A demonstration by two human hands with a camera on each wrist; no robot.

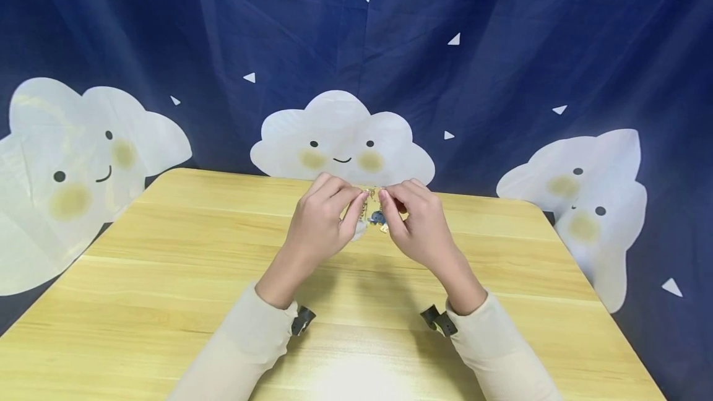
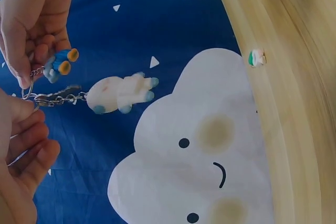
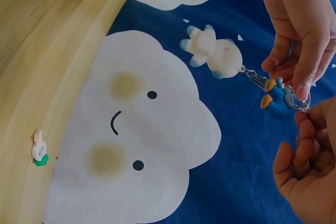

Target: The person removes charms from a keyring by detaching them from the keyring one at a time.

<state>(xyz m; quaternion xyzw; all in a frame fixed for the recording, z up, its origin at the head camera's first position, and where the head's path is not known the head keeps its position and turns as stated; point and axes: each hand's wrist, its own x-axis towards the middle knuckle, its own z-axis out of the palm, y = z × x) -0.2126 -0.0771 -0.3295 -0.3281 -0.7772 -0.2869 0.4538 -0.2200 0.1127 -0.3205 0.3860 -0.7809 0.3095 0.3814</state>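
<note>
My left hand (image 1: 320, 218) pinches a metal key ring between thumb and finger. From it a chain carries a white doll keychain (image 2: 113, 93) with blue-tipped limbs. Opposite, fingertips close to the left ones, my right hand (image 1: 420, 218) pinches the ring end of a small blue figure keychain (image 3: 278, 98) with orange feet. Both figures dangle above the table, the blue one (image 1: 377, 218) showing between the hands in the head view. The metal rings (image 2: 31, 95) come together at the fingertips; I cannot tell whether they are linked.
A small white and green trinket (image 2: 257, 57) lies on the wooden table (image 1: 167, 277). Behind the table hangs a dark blue curtain (image 1: 312, 23) with smiling clouds. Each wrist wears a black strap, such as the left strap (image 1: 303, 320).
</note>
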